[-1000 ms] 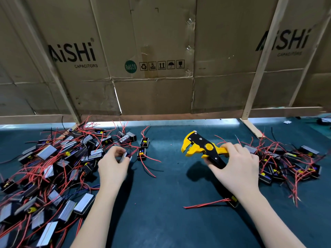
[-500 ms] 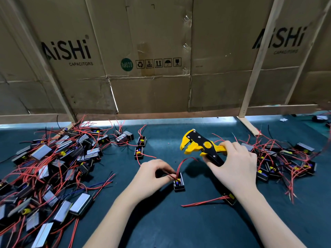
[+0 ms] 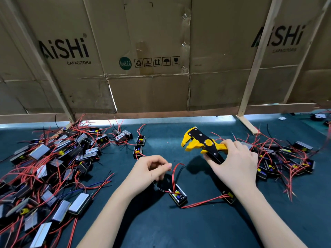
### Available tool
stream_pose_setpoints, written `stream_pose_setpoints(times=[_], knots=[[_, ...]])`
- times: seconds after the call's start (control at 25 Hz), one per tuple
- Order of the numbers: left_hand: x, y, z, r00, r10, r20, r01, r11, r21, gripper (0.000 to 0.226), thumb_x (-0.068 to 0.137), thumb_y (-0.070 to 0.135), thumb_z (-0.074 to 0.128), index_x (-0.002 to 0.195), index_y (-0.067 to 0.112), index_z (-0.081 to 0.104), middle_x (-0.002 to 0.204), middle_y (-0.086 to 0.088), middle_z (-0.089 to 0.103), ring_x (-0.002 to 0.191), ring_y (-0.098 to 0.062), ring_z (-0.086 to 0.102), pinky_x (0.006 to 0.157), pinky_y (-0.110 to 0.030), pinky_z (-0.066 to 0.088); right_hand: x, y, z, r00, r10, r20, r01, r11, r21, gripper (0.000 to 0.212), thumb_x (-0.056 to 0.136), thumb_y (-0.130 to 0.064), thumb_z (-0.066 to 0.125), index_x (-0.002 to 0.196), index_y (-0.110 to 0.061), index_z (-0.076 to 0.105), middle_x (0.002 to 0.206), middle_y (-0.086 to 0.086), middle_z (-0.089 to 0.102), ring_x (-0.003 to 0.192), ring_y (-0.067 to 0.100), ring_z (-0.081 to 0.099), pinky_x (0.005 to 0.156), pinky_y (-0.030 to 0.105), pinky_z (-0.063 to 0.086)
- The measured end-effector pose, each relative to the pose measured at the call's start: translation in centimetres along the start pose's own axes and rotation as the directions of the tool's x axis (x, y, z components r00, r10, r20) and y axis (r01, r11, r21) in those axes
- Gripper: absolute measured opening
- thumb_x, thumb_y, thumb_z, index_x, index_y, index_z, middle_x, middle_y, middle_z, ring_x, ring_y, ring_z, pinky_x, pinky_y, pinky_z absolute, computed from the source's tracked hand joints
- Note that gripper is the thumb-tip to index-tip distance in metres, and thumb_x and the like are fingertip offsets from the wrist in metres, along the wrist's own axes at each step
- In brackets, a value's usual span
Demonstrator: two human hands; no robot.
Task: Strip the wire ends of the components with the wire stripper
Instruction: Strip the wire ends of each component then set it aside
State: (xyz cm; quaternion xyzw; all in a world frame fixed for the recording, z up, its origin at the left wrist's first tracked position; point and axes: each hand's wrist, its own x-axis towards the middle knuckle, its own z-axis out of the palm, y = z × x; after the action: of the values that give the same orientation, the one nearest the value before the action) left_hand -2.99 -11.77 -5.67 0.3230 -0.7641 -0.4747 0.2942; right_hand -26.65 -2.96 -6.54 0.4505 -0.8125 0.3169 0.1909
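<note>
My right hand [image 3: 236, 167] grips the handles of a yellow and black wire stripper [image 3: 200, 144], held above the mat with its jaws open and pointing left. My left hand [image 3: 150, 170] pinches the red wire [image 3: 173, 174] of a small black component [image 3: 177, 196] that rests on the dark mat just below and right of the fingers. The wire arcs up toward the stripper jaws without reaching them. Another component [image 3: 228, 196] with long red wires lies under my right wrist.
A large heap of black and silver components with red wires [image 3: 46, 167] fills the left of the mat. A smaller heap [image 3: 284, 160] lies at the right. Two lone components [image 3: 138, 145] sit mid-mat. A cardboard wall on wooden battens [image 3: 161, 68] closes off the back.
My left hand took a component from the left heap, carried it to the middle of the mat, and now holds its red wire. The right hand kept the stripper almost still.
</note>
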Motion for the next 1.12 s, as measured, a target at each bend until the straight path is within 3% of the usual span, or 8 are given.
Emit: stream_pose_setpoints(times=[0.08, 0.16, 0.32, 0.52, 0.64, 0.8, 0.92, 1.12], knots=[[-0.2, 0.4, -0.7, 0.994, 0.046, 0.095, -0.038, 0.996, -0.083, 0.003, 0.09, 0.01, 0.069, 0.089, 0.009, 0.071, 0.068, 0.002, 0.065, 0.063, -0.008, 0.06, 0.063, -0.016, 0.046, 0.0, 0.0, 0.0, 1.0, -0.001, -0.005, 0.0, 1.0, -0.008, 0.053, 0.068, -0.063, 0.076, 0.095, -0.019, 0.063, 0.087, 0.0, 0.061, 0.089, 0.03, 0.057, 0.078, 0.039, 0.033], [-0.5, 0.6, -0.8, 0.968, 0.12, 0.22, -0.115, 0.993, -0.033, 0.016, 0.089, 0.003, 0.067, 0.101, 0.012, 0.074, 0.091, 0.001, 0.075, 0.088, -0.011, 0.07, 0.08, -0.021, 0.052, 0.0, 0.0, 0.0, 1.0, -0.004, -0.005, 0.004, 1.0, -0.006, 0.053, 0.067, -0.062, 0.076, 0.096, -0.019, 0.063, 0.087, 0.0, 0.061, 0.089, 0.03, 0.057, 0.078, 0.039, 0.034], [-0.9, 0.6, 0.2, 0.912, 0.154, 0.38, -0.213, 0.97, 0.118, 0.025, 0.086, 0.007, 0.072, 0.109, 0.017, 0.076, 0.114, 0.008, 0.072, 0.113, -0.005, 0.062, 0.096, -0.022, 0.048, 0.0, 0.0, 0.0, 1.0, -0.005, -0.01, 0.005, 1.0, 0.01, 0.053, 0.067, -0.06, 0.078, 0.096, -0.019, 0.064, 0.087, 0.0, 0.062, 0.088, 0.03, 0.058, 0.077, 0.038, 0.033], [-0.7, 0.7, 0.2, 0.975, 0.221, 0.025, -0.188, 0.76, 0.622, 0.021, 0.074, 0.051, 0.078, 0.085, 0.033, 0.078, 0.078, 0.015, 0.071, 0.081, -0.006, 0.052, 0.076, -0.031, 0.044, 0.1, 0.1, 0.0, 1.0, 0.0, -0.018, 0.0, 1.0, -0.002, 0.051, 0.067, -0.061, 0.077, 0.093, -0.019, 0.064, 0.086, 0.0, 0.062, 0.088, 0.03, 0.058, 0.077, 0.039, 0.034], [-0.5, 0.4, 0.3, 0.907, 0.415, -0.078, -0.19, 0.566, 0.802, 0.032, 0.073, 0.059, 0.071, 0.074, 0.026, 0.072, 0.068, 0.013, 0.065, 0.075, -0.014, 0.05, 0.071, -0.031, 0.037, 0.1, 0.1, 0.0, 1.0, -0.003, -0.012, 0.002, 1.0, -0.006, 0.051, 0.068, -0.062, 0.076, 0.093, -0.019, 0.064, 0.087, 0.0, 0.062, 0.089, 0.03, 0.058, 0.077, 0.039, 0.033], [-0.5, 0.5, 1.5, 0.912, 0.402, -0.085, -0.312, 0.813, 0.492, 0.019, 0.084, 0.029, 0.074, 0.102, 0.025, 0.076, 0.09, 0.018, 0.071, 0.091, -0.006, 0.058, 0.083, -0.025, 0.046, 0.0, 0.2, 0.1, 1.0, -0.01, -0.008, 0.01, 1.0, -0.017, 0.053, 0.068, -0.062, 0.076, 0.096, -0.019, 0.064, 0.089, 0.0, 0.063, 0.091, 0.03, 0.058, 0.077, 0.039, 0.033], [-0.2, -0.1, 1.8, 0.941, 0.338, 0.003, -0.31, 0.858, 0.409, 0.02, 0.085, 0.013, 0.075, 0.101, 0.024, 0.079, 0.093, 0.017, 0.074, 0.092, -0.003, 0.062, 0.082, -0.021, 0.049, 0.0, 0.2, 0.1, 1.0, -0.019, -0.023, 0.018, 1.0, -0.006, 0.051, 0.067, -0.06, 0.078, 0.093, -0.018, 0.064, 0.086, 0.001, 0.062, 0.088, 0.031, 0.058, 0.077, 0.039, 0.033], [0.0, -0.3, 1.9, 0.95, 0.283, -0.13, -0.233, 0.923, 0.308, 0.018, 0.084, 0.011, 0.075, 0.095, 0.024, 0.08, 0.084, 0.014, 0.074, 0.083, -0.002, 0.065, 0.075, -0.013, 0.044, -0.1, 0.2, 0.5, 0.996, -0.073, -0.044, 0.073, 0.997, -0.01, 0.05, 0.064, -0.057, 0.08, 0.09, -0.017, 0.064, 0.082, 0.001, 0.061, 0.084, 0.031, 0.058, 0.076, 0.039, 0.033]])
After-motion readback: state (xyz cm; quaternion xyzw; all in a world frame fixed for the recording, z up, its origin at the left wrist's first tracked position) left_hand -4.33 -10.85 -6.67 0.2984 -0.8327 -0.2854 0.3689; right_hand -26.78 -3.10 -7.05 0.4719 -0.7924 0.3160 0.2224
